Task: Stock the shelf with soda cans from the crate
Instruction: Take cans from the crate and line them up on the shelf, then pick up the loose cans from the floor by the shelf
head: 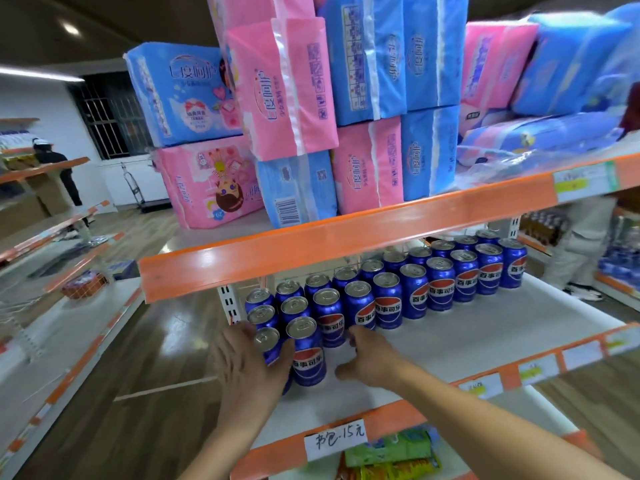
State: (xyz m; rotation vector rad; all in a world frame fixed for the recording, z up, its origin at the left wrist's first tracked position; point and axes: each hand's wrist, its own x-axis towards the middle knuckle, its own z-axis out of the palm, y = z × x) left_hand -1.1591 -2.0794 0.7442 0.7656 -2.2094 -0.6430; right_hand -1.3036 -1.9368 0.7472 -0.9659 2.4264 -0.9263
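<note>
Pink and blue packs (284, 88) are piled on the upper shelf (346, 233), whose orange edge overhangs the back rows of blue cans (440, 282) on the white shelf (485, 327). The left hand (249, 362) curls round the front corner can (268, 342), its thumb against the next can (306, 351). The right hand (367, 355) hovers just beside, fingers loosely bent, holding nothing. The cans read 百事可乐; a handwritten tag (335, 439) below reads 书包-15元.
</note>
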